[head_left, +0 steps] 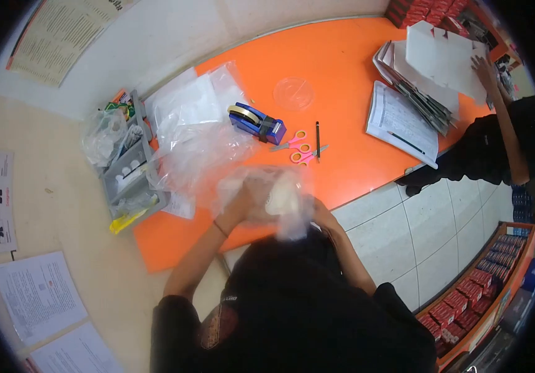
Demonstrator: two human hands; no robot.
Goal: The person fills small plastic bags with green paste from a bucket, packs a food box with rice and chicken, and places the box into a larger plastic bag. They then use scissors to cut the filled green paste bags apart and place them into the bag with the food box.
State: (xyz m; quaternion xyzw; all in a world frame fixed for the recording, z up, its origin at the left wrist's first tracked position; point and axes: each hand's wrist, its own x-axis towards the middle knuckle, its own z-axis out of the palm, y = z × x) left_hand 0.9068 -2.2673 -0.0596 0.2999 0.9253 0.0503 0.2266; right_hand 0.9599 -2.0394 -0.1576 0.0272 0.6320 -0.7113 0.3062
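Near the orange table's front edge, a clear plastic bag [292,227] with something cream-coloured inside is between my two hands, blurred by motion. My left hand [249,196] reaches into or behind the plastic on its left side, its fingers veiled by the film. At the bag's right side is my right hand [322,214], with its fingers mostly hidden. Beyond them lie a blue tape dispenser [258,122], two pairs of pink-handled scissors [300,156] and a black pencil [318,142]. Clear plastic bags [196,118] are spread to the left.
A grey organiser tray [132,168] stands at the left edge. At the right, a person's hand [484,71] touches large white sheets [441,56] above an open book [398,118]. A shelf of red boxes [466,298] is at the lower right.
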